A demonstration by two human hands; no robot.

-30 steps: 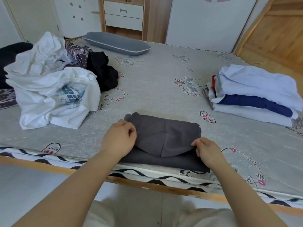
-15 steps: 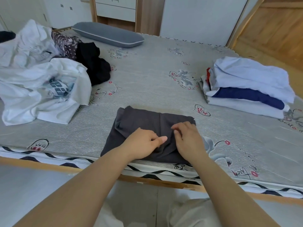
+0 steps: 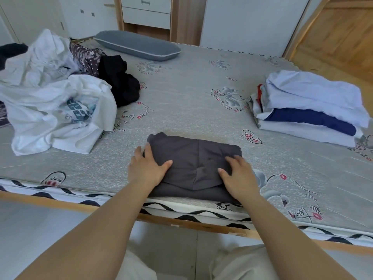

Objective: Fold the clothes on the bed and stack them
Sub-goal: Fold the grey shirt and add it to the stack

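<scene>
A folded dark grey garment (image 3: 193, 164) lies on the bed (image 3: 191, 102) near its front edge. My left hand (image 3: 146, 168) rests flat on the garment's left side, fingers straight and thumb spread across the cloth. My right hand (image 3: 237, 176) lies flat on its right side, fingers straight. A stack of folded clothes (image 3: 308, 106), white, navy and pale blue, sits at the right of the bed. A heap of unfolded clothes (image 3: 54, 102), mostly white with a black piece (image 3: 119, 83) and a patterned one, lies at the left.
A grey pillow (image 3: 137, 45) lies at the head of the bed. The bed's wooden front rail (image 3: 191, 223) runs below the mattress edge. A wooden cabinet with drawers (image 3: 147, 11) stands behind the bed, and wooden floor shows at the far right.
My hands were pinching the garment's edges, then came together at its middle. Now they have spread apart and lie flat on the folded garment's two sides.
</scene>
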